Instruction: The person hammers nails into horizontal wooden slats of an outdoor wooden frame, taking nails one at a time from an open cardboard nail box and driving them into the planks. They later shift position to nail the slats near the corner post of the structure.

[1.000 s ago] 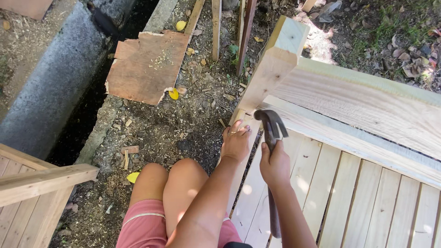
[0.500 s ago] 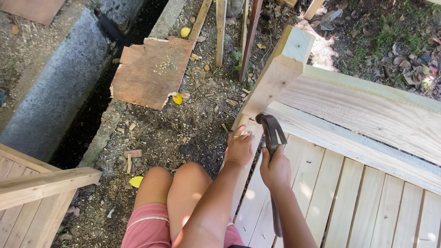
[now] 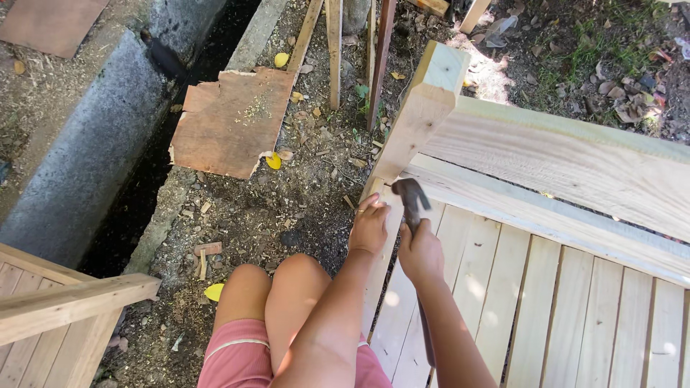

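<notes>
At the far left a grey concrete curb [image 3: 86, 158] runs beside a dark trench, with a pale timber frame [image 3: 65, 305] in the lower corner. Further right a torn sheet of brown board [image 3: 230, 122] lies on dirt strewn with chips and yellow leaves. The person crouches, knees [image 3: 273, 284] bare above pink shorts. The left hand [image 3: 369, 228] is pinched at the foot of the upright post [image 3: 420, 115], fingertips together as if steadying a nail, though no nail can be made out. The right hand [image 3: 422, 253] is closed around the handle of a claw hammer [image 3: 410, 197], its dark head poised just beside the left fingers. This looks like nailing at the post's base; a strike would need a short, careful tap clear of the fingers. Right of that, slatted pale planks [image 3: 546, 302] and a wide rail [image 3: 575, 169] form the wooden structure, outdoors in dappled sun.
</notes>
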Motion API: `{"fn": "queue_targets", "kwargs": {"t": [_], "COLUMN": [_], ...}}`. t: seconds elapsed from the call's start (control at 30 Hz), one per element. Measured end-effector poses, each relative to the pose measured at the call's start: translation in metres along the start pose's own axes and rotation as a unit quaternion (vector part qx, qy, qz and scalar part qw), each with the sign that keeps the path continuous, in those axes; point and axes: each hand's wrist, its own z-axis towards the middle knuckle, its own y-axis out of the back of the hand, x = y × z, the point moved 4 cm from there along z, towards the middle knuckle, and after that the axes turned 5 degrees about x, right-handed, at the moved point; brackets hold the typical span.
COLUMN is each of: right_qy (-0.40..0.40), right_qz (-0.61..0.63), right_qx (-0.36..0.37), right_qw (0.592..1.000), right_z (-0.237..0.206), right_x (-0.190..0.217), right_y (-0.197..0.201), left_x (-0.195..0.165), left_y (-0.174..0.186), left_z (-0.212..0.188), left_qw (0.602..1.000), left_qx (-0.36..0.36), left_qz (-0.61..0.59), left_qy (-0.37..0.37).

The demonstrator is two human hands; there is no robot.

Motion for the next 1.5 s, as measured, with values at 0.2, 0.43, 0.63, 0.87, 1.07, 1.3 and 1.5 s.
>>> {"fn": "queue_targets", "kwargs": {"t": [0.2, 0.43, 0.63, 0.87, 1.07, 1.3, 1.5], "right_qy": [-0.050, -0.154, -0.128, -0.096, -0.116, -0.199, -0.210], "right_qz": [-0.008, 0.039, 0.022, 0.086, 0.221, 0.316, 0.413], "right_qx": [-0.027, -0.098, -0.142, -0.126, -0.207, -0.262, -0.261], "right_qw": [0.998, 0.982, 0.981, 0.984, 0.946, 0.890, 0.847], "right_z": [-0.018, -0.075, -0.076, -0.091, -0.162, -0.265, -0.327], "right_x": [-0.040, -0.121, -0.155, -0.162, -0.155, -0.207, -0.257], "right_y": [0.002, 0.015, 0.015, 0.025, 0.091, 0.197, 0.237], "left_x": [-0.010, -0.025, -0.062, -0.152, -0.217, -0.309, -0.408], "left_y": [0.006, 0.009, 0.002, -0.014, -0.032, -0.129, -0.172], "left_z": [-0.001, -0.016, -0.052, -0.104, -0.113, -0.195, -0.321], "left_qw": [0.998, 0.989, 0.973, 0.978, 0.970, 0.899, 0.797], "left_qx": [0.026, 0.124, 0.194, 0.206, 0.156, 0.374, 0.580], "left_qz": [0.048, 0.083, 0.113, -0.003, -0.160, -0.173, -0.122], "left_qy": [-0.013, 0.014, 0.051, -0.023, -0.097, -0.147, -0.116]}}
